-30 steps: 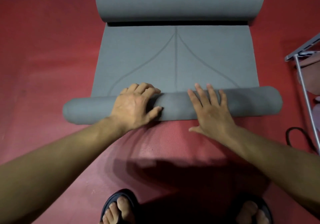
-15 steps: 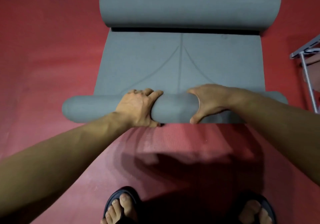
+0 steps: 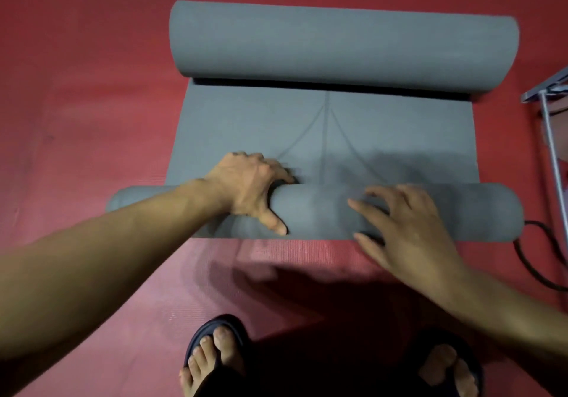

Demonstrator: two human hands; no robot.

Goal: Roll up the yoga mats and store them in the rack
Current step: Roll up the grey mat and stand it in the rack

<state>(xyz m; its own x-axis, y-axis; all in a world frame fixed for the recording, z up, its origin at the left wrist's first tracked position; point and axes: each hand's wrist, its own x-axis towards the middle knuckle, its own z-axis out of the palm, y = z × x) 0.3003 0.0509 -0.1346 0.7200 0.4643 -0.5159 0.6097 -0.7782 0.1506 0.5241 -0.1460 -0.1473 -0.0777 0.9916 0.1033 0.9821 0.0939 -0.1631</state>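
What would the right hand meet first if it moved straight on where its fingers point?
Probably the near roll of the grey yoga mat: the right hand hovers over it, fingers spread; contact unclear.

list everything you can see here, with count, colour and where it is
yoga mat: 1, grey, on the floor at centre, curled into a thick roll at the far end and a thinner roll at the near end, flat stretch with curved lines between
floor mat: red, covers the floor all round
rack: 1, silver metal frame, right edge, only partly in view
cable: 1, black, on the floor at lower right by the rack
sandals: 2, dark, on the feet at the bottom edge
left hand: fingers curled over the near roll, thumb on its front
right hand: fingers spread and relaxed at the near roll, contact unclear
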